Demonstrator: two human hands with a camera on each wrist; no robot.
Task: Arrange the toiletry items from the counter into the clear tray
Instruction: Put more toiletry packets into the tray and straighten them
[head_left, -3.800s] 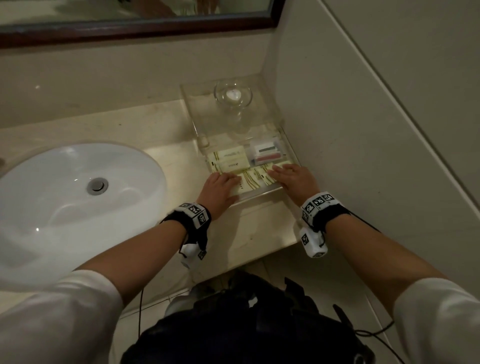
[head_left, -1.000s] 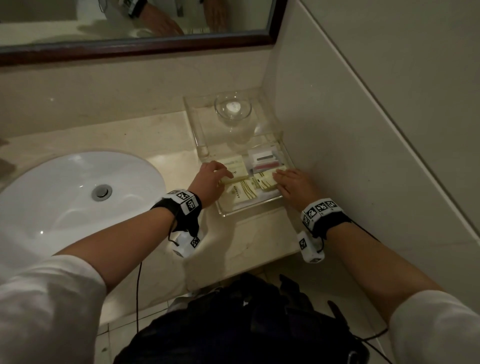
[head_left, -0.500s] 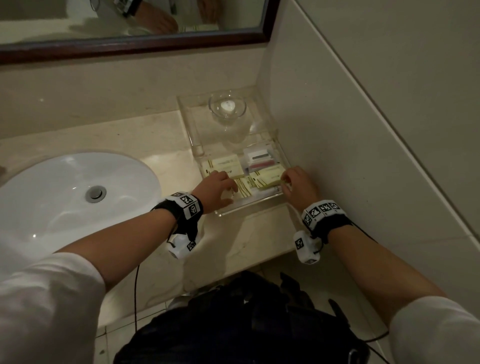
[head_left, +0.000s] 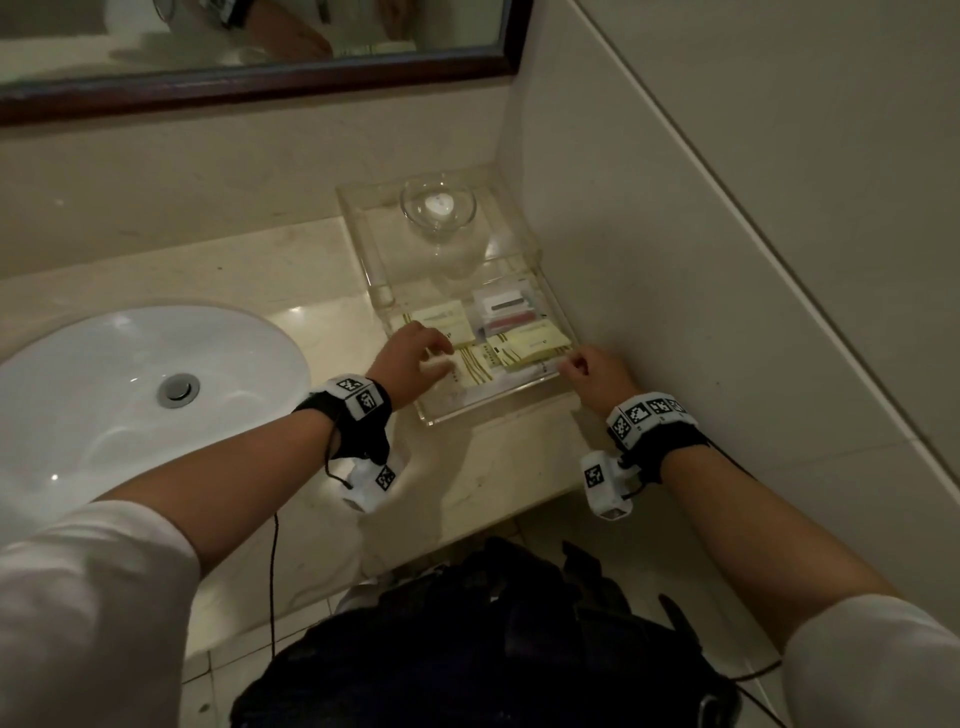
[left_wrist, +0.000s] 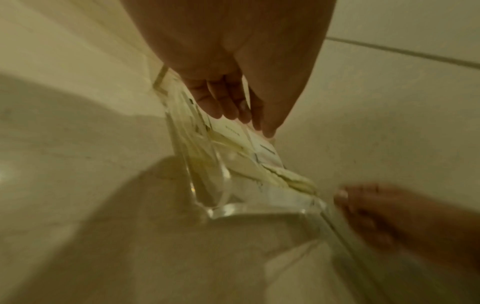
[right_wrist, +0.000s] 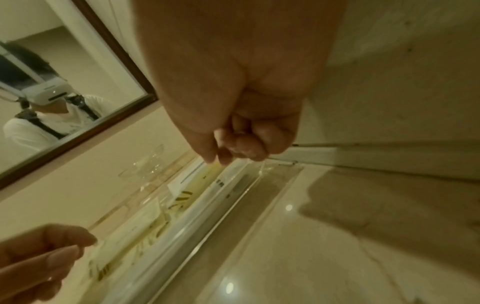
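Observation:
The clear tray (head_left: 483, 410) lies on the counter against the right wall. It holds cream packets (head_left: 535, 340), a gold-striped packet (head_left: 480, 366) and a white and pink packet (head_left: 506, 312). My left hand (head_left: 436, 353) hovers over the tray's left side. In the left wrist view the left hand (left_wrist: 241, 115) has relaxed fingers just over the packets (left_wrist: 233, 131) and holds nothing. My right hand (head_left: 571, 366) sits at the tray's near right corner. The right wrist view shows the right hand (right_wrist: 228, 152) with curled fingers above the tray (right_wrist: 223, 232) and nothing between them.
A glass bowl (head_left: 438, 208) stands on a clear stand (head_left: 363, 234) behind the tray. The white sink (head_left: 145, 395) takes up the counter's left half. A framed mirror (head_left: 260, 88) hangs on the back wall. The tiled side wall (head_left: 675, 260) runs close along the tray's right side.
My right hand has let go of the cream packet and drawn back to the tray's right corner. The left hand has slid from the far cream packet towards the striped one.

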